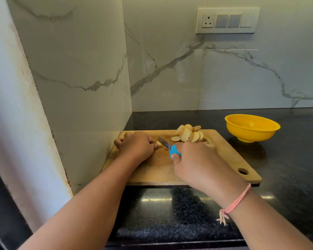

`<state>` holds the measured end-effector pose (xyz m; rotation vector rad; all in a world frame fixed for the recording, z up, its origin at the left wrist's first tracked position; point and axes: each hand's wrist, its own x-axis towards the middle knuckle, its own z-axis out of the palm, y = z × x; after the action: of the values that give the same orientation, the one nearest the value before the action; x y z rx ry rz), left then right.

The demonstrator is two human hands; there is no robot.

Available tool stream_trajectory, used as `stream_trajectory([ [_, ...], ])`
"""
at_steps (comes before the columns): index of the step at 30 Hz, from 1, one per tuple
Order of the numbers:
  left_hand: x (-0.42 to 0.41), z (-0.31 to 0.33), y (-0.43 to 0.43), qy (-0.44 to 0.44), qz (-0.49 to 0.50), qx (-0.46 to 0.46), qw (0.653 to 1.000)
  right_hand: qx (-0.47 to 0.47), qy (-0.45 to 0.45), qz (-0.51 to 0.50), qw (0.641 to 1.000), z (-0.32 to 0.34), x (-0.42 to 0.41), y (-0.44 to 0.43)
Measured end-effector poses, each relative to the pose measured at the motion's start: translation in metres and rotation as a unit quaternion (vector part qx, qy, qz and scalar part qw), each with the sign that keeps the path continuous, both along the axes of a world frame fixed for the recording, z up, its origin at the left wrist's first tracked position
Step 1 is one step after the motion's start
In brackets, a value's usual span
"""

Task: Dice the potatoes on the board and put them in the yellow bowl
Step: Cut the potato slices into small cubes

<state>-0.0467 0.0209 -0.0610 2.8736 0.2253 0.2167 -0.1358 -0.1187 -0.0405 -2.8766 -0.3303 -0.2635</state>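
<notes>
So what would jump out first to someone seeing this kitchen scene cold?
Probably the bright yellow bowl, sitting empty on the dark counter right of the wooden board. Then the hands on the board: the left hand pins a potato piece while the right hand holds a blue-handled knife to it. A pile of potato slices lies at the board's far edge.

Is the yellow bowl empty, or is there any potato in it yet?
Empty: the yellow bowl shows only bare yellow inside, with no potato pieces.
</notes>
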Motion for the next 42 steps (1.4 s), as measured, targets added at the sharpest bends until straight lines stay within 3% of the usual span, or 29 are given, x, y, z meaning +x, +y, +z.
stream_trajectory([
  [10,0.006,-0.003,0.003,-0.012,-0.002,0.003,1.0,-0.069,0.044,0.012,0.997,0.012,0.007,0.026],
  [18,0.006,0.0,0.001,-0.009,0.01,0.031,0.999,-0.062,0.065,0.03,0.995,0.011,0.001,0.013],
  [25,0.002,-0.001,0.002,-0.007,-0.001,-0.007,1.0,-0.064,0.082,0.02,0.994,0.015,-0.021,-0.016],
  [34,0.001,-0.005,0.003,-0.03,-0.081,-0.048,0.995,0.112,0.048,0.002,0.993,0.032,0.006,-0.033],
  [38,0.008,-0.01,0.006,-0.051,-0.102,-0.074,0.991,0.119,0.058,0.014,0.991,0.035,0.035,-0.027],
  [42,0.005,-0.006,0.0,-0.062,-0.095,-0.027,0.993,0.114,0.079,0.033,0.99,0.033,0.06,-0.018],
])
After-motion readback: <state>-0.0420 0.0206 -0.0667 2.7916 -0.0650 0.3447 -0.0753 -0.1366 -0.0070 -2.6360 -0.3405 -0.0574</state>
